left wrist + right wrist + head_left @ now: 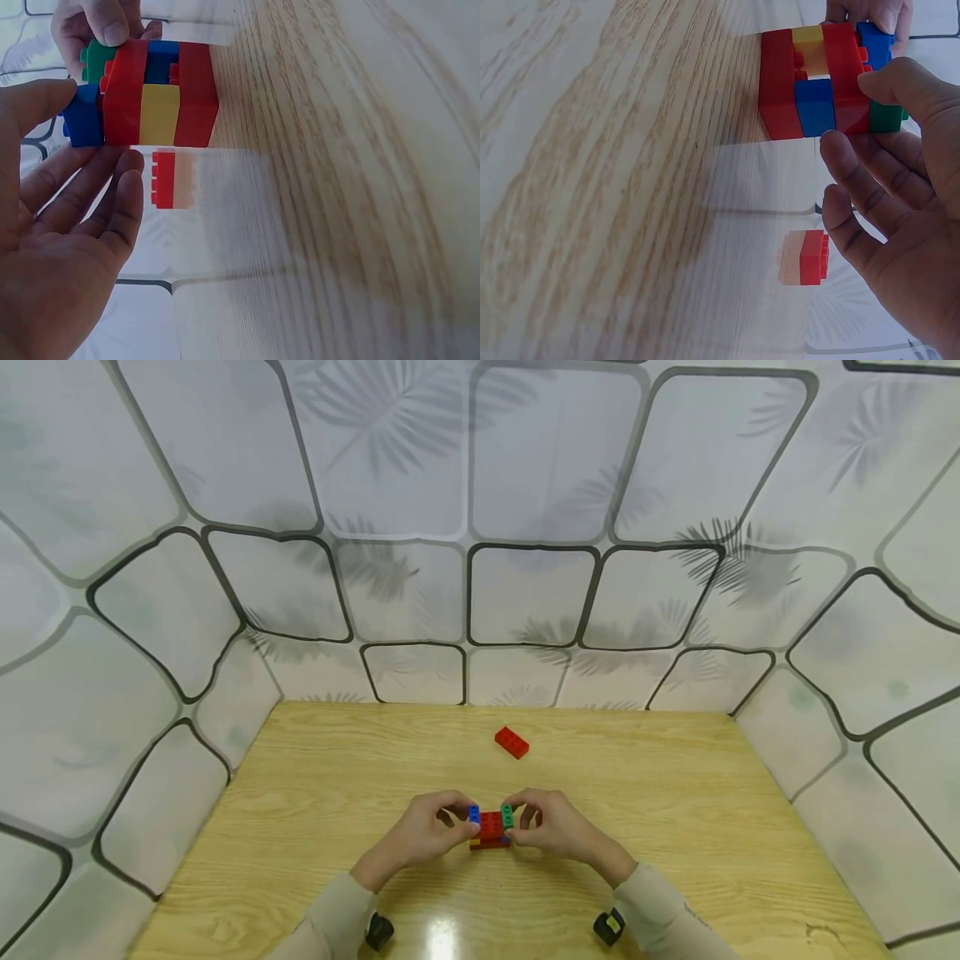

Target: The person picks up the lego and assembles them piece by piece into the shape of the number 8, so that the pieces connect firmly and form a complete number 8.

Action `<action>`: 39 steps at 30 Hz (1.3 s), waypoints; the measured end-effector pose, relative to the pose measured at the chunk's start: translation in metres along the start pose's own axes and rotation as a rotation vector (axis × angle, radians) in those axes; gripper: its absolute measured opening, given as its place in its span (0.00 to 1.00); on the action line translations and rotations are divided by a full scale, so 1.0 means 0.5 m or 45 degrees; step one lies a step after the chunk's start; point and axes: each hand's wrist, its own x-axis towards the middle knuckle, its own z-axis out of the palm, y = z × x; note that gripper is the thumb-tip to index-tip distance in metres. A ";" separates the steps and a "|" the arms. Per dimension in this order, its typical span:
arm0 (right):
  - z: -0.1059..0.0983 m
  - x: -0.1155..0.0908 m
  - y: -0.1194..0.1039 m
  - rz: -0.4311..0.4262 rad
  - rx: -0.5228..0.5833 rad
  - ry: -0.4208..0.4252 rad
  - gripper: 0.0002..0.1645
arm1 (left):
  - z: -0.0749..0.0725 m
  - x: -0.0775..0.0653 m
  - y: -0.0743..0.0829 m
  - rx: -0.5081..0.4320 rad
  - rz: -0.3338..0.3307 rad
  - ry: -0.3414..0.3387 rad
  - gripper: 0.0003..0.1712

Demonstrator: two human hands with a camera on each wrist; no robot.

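Observation:
A small stack of toy building bricks stands on the table in front of me. Its bottom is a red brick, with a yellow brick on the left end and a blue brick on the right end. Across these lies an upper red brick, leaving a gap in the middle layer. My left hand pinches a second blue brick on the stack's top left between thumb and fingers. Opposite it, my right hand pinches a green brick on the top right.
Beyond the stack, a loose red brick lies studs up on the wooden table. Patterned white walls enclose the table at the back and both sides. Black devices sit by both wrists.

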 end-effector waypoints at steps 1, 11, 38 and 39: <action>0.000 0.000 0.001 -0.001 0.001 -0.001 0.24 | 0.000 0.000 -0.001 0.001 0.005 -0.001 0.14; -0.003 0.000 -0.001 -0.020 -0.005 -0.016 0.25 | -0.001 0.005 -0.005 0.047 0.030 -0.010 0.15; -0.003 -0.001 -0.003 -0.012 -0.002 -0.010 0.24 | 0.011 -0.005 -0.016 -0.037 0.042 0.042 0.14; -0.002 -0.001 -0.002 -0.012 -0.003 -0.008 0.24 | 0.011 -0.005 -0.015 -0.038 0.039 0.039 0.14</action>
